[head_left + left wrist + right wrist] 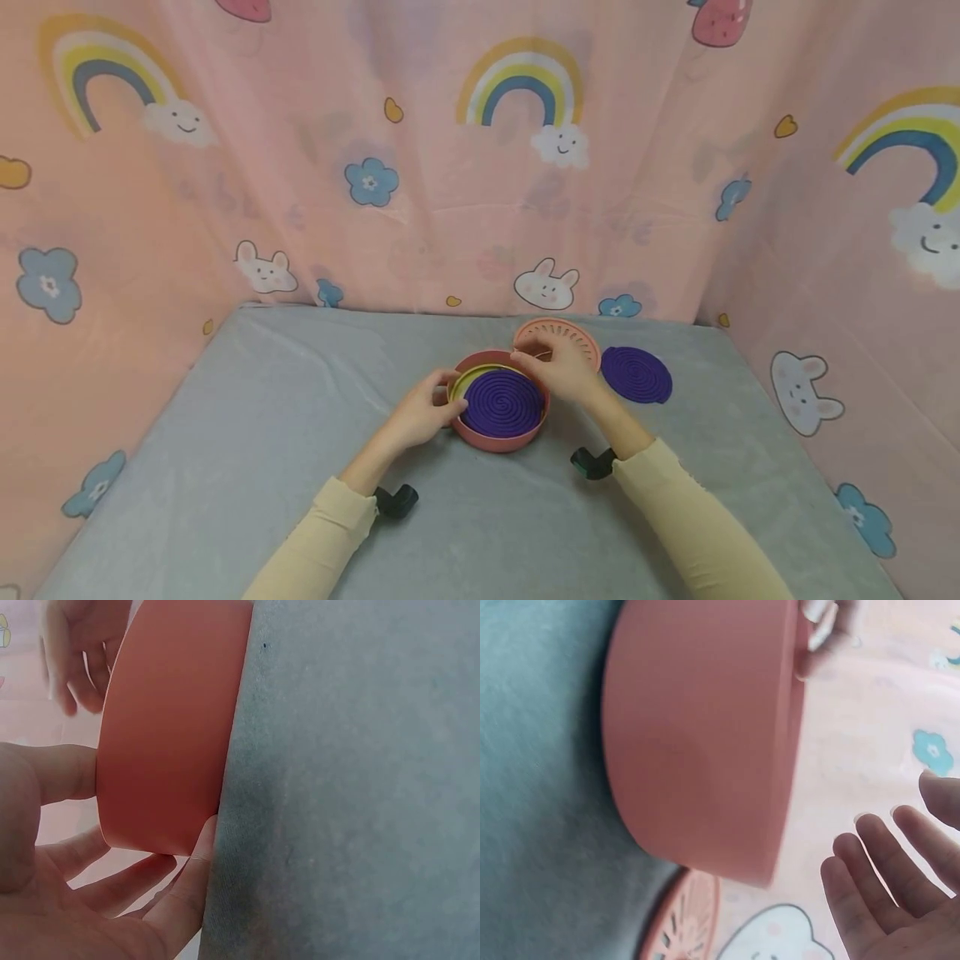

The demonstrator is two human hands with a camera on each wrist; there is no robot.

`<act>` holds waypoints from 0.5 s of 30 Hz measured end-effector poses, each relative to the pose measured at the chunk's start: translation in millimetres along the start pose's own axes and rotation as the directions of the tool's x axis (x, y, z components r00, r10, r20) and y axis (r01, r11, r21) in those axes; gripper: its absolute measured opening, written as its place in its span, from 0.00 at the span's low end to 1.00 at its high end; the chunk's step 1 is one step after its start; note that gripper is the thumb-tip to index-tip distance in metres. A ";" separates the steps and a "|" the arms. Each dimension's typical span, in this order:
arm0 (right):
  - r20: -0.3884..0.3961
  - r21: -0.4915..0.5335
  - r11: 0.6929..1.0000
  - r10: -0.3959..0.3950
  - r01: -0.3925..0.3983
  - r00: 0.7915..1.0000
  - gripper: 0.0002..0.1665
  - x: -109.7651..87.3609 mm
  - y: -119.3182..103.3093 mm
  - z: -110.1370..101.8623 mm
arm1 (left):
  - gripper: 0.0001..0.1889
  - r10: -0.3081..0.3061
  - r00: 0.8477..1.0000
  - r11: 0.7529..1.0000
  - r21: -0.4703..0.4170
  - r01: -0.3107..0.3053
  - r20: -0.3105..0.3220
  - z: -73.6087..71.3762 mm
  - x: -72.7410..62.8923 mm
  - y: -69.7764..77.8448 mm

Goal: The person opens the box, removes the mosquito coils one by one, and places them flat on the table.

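Note:
A round pink mosquito coil box (pixel 498 443) stands on the table, its outer wall filling much of the left wrist view. Inside lies a purple mosquito coil (pixel 502 403), with a yellow ring (pixel 467 379) showing along its back left edge. My left hand (pixel 426 410) grips the box at its left side, thumb at the rim and fingers around the wall (pixel 169 735). Above the back right rim hovers my right hand (pixel 558 367), fingers loosely bent and nothing between them; the right wrist view shows those fingers (pixel 877 877) apart from the box.
A pink slotted lid (pixel 581 336) lies just behind the box, partly hidden by the right hand. To its right a second purple mosquito coil (pixel 637 375) lies flat on the grey cloth (pixel 300 400). A patterned pink curtain (pixel 450 233) closes off the back and sides.

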State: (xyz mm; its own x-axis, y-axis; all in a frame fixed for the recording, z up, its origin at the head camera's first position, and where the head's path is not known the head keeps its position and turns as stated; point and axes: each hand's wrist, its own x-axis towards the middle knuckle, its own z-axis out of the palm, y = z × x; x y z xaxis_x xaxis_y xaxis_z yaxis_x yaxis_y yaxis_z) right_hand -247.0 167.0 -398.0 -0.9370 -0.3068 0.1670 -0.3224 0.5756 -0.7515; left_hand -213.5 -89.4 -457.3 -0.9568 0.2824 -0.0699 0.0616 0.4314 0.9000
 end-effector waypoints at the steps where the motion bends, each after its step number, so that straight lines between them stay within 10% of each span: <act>1: 0.008 -0.007 1.000 -0.001 0.001 1.000 0.17 0.6 0.0 2.7 | 0.26 -0.001 1.000 1.000 -0.003 0.001 0.001 0.0 0.2 0.1; 15: 0.124 -0.185 0.982 -0.005 0.028 0.992 0.19 12.1 6.7 32.6 | 0.26 -0.003 1.000 1.000 -0.008 0.003 0.010 -0.5 0.2 -0.7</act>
State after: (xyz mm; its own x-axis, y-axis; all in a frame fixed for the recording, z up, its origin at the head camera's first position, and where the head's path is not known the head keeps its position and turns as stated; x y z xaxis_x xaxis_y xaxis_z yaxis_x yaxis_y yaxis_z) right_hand -256.1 142.5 -421.8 -0.9116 -0.4012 0.0900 -0.3676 0.6973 -0.6153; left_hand -213.9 -90.0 -457.7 -0.9542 0.2893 -0.0767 0.0564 0.4256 0.9032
